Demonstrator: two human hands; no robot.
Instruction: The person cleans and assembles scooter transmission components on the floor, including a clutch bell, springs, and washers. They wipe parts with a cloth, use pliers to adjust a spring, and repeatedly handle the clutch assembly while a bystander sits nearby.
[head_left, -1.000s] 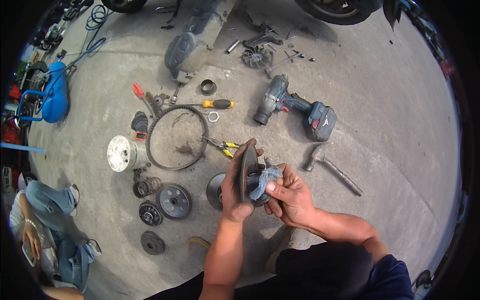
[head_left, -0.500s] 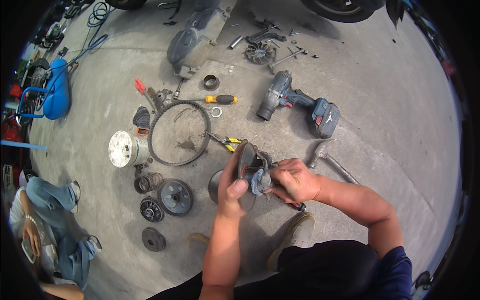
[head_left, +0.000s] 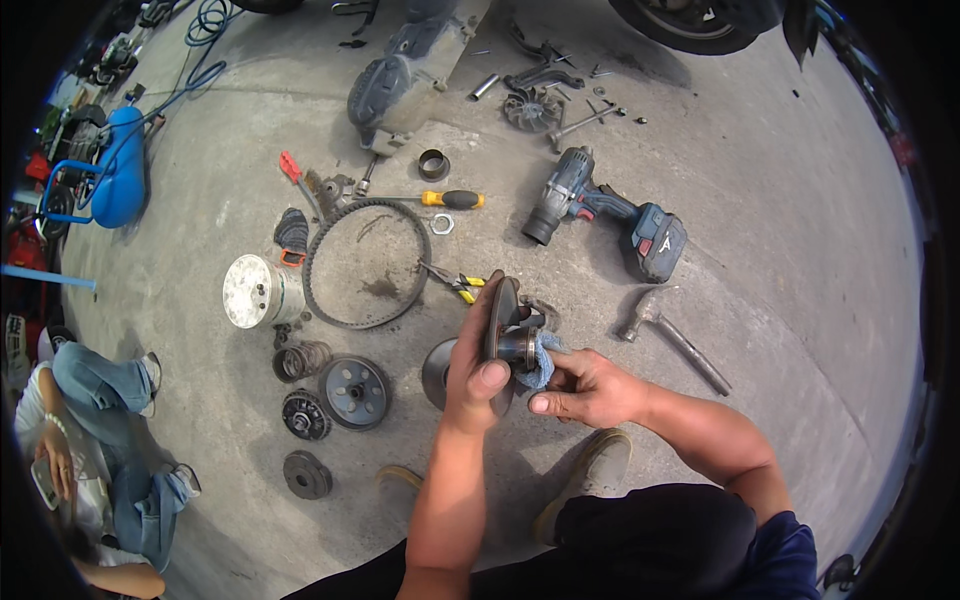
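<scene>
My left hand (head_left: 470, 380) is closed round a dark metal pulley disc (head_left: 505, 312) held on edge, with a short cylindrical hub (head_left: 515, 348) sticking out to the right. My right hand (head_left: 590, 385) grips a blue rag (head_left: 544, 360) against the end of that hub, thumb lower down. Behind my left hand another round metal plate (head_left: 437, 370) lies on the floor. Yellow-handled pliers (head_left: 462, 284) lie just above my hands, a hammer (head_left: 680, 340) to their right.
Belt (head_left: 312, 275), impact wrench (head_left: 560, 195), screwdriver (head_left: 450, 199), white bucket (head_left: 250, 290), drum (head_left: 355, 392), gearcase (head_left: 400, 85) and loose parts (head_left: 530, 110) lie around. Blue compressor (head_left: 120, 165) stands upper left; a seated person (head_left: 105, 450) is at left, a wheel (head_left: 680, 20) at top.
My right hand has shifted lower on the rag, uncovering more of the hub. My left hand still holds the disc, now tipped slightly differently.
</scene>
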